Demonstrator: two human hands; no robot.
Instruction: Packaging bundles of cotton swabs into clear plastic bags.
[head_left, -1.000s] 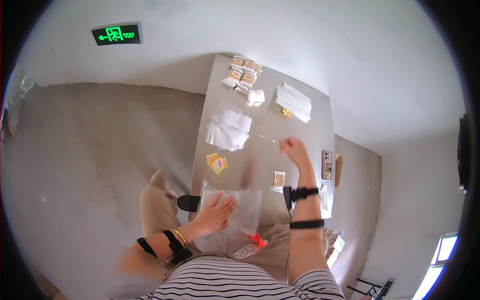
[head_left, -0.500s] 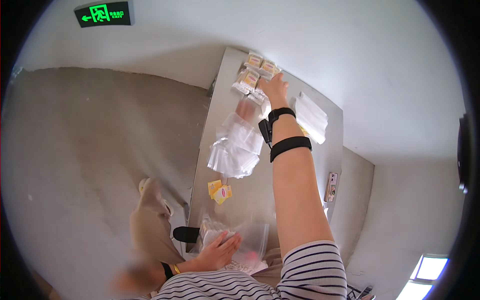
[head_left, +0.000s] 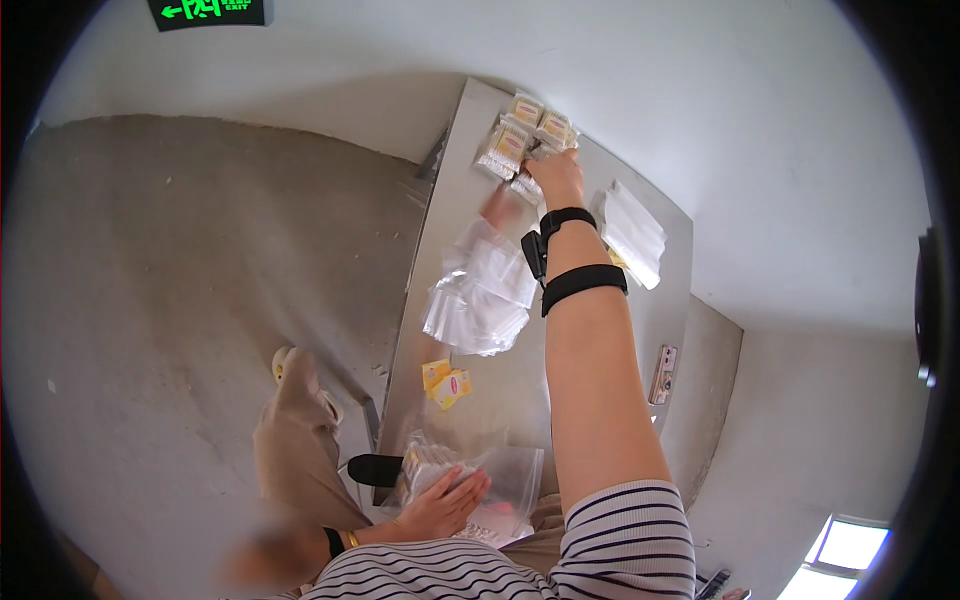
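Observation:
At the table's far end, my right hand (head_left: 558,177) reaches into a group of small clear packs (head_left: 507,146) with yellow cards and white stick-like contents, perhaps cotton swabs. Its fingers are bent down around one pack, partly hidden by the hand. Close to my body, my left hand (head_left: 447,505) lies with stretched fingers on a large clear plastic bag (head_left: 520,475). Similar packs (head_left: 425,462) show inside that bag, left of the fingers. Several flat clear bags (head_left: 482,300) are spread mid-table, and yellow cards (head_left: 448,384) lie nearer to me.
The grey metal table (head_left: 500,400) meets the wall at its far end. On its right lie a stack of white plastic sheets or bags (head_left: 633,235) and a phone-like object (head_left: 663,374). A black rounded object (head_left: 375,470) juts past the left edge.
The view has shifted slightly, so the table sits a little further right and higher. My right hand's fingers have bent down among the packs. My left hand stays on the bag.

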